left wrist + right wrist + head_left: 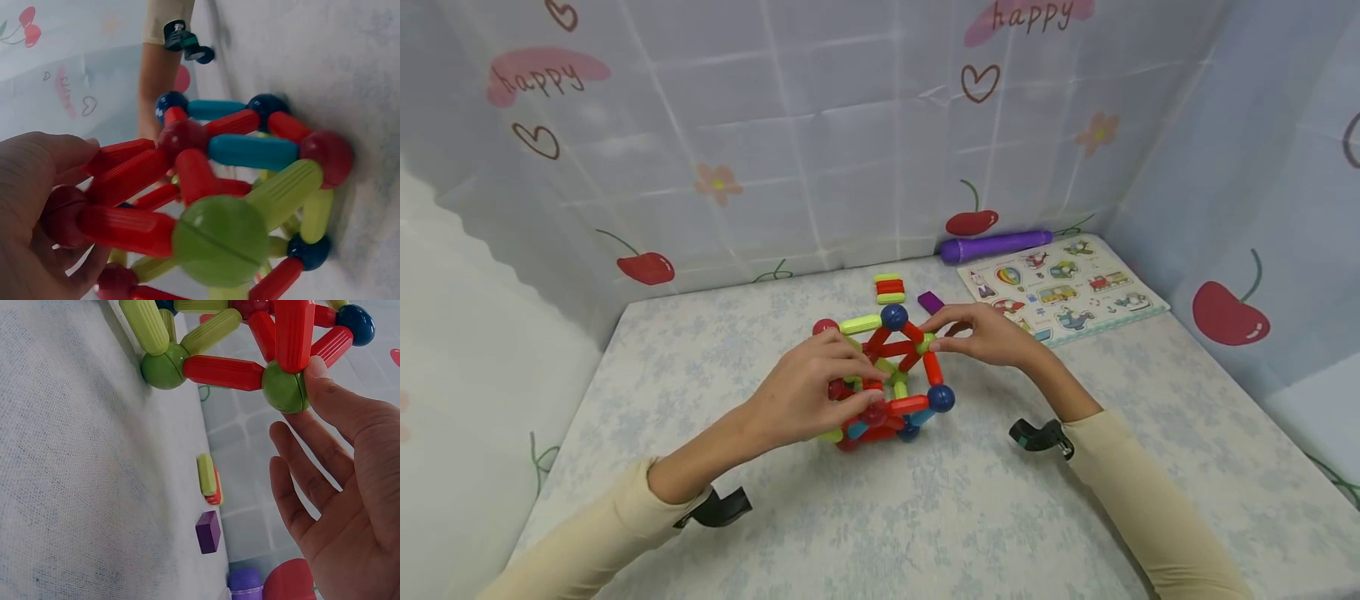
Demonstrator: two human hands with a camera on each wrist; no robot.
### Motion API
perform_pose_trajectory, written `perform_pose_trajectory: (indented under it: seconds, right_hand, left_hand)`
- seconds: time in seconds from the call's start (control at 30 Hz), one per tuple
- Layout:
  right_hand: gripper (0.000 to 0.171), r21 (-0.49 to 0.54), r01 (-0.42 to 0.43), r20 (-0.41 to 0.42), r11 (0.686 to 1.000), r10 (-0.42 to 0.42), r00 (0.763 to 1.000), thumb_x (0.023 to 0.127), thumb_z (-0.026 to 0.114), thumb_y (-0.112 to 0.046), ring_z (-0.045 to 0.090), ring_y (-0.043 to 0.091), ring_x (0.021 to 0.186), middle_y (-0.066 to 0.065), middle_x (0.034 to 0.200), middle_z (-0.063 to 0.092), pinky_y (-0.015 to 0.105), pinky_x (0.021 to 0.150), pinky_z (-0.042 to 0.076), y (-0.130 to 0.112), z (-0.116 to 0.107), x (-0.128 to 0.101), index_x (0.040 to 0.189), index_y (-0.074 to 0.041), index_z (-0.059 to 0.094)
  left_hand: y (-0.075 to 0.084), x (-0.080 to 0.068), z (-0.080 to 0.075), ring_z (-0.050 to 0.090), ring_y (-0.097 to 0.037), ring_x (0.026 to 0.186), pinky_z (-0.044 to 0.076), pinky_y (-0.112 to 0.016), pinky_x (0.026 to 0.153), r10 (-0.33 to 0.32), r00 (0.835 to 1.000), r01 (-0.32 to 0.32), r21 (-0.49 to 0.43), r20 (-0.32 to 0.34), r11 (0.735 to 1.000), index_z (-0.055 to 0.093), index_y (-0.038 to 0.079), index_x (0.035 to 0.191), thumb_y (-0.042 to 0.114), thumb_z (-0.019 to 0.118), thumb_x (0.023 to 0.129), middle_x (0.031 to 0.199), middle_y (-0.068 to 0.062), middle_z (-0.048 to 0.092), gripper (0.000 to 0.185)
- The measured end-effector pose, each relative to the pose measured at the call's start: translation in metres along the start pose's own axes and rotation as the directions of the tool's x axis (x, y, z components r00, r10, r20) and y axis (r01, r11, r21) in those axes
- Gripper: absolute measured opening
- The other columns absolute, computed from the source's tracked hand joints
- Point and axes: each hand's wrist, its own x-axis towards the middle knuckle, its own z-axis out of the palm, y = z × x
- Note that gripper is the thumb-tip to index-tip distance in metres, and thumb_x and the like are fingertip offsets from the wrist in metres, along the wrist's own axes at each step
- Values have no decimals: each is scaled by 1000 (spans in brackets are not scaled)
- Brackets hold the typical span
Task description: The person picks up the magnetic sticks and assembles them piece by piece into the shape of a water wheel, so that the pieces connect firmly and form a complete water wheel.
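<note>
A frame of red, green and blue magnetic rods and balls [891, 375] stands on the table's middle. My left hand [867, 377] grips it from the near left. In the left wrist view the left hand [59, 212] curls round red rods [125, 228] and a dark red ball. My right hand [937, 322] reaches in from the right. In the right wrist view the right hand [312, 425] has straight fingers, and one fingertip [317, 367] touches a green ball [284, 387] at an upper corner of the frame.
Behind the frame lie a small stack of green and red rods [890, 288] and a purple block [930, 301]. A picture puzzle board [1063, 287] and a purple cylinder [996, 244] sit at the back right. Printed curtains wall in the table [925, 517] on three sides.
</note>
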Motion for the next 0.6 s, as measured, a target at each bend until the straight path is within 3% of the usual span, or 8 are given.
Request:
perform_pose_trajectory:
  seconds: [0.33, 0.6]
  right_hand:
    - [31, -5, 14, -9, 1000, -14, 1000, 99, 80, -15, 67, 28, 122, 6, 129, 76, 55, 105, 55, 1, 0, -1, 129, -10, 78]
    - [30, 2, 12, -6, 1000, -12, 1000, 98, 82, -16, 68, 28, 121, 4, 125, 77, 52, 105, 56, 3, 1, 0, 128, -11, 79]
  left_hand:
    - [6, 8, 6, 61, -12, 103, 57, -28, 76, -8, 998, 8, 9, 65, 1000, 84, 19, 118, 23, 89, 92, 107, 4, 77, 27]
    - [4, 2, 4, 66, -15, 112, 63, -38, 85, -81, 994, 84, -34, 78, 996, 80, 18, 125, 26, 92, 88, 119, 4, 78, 40]
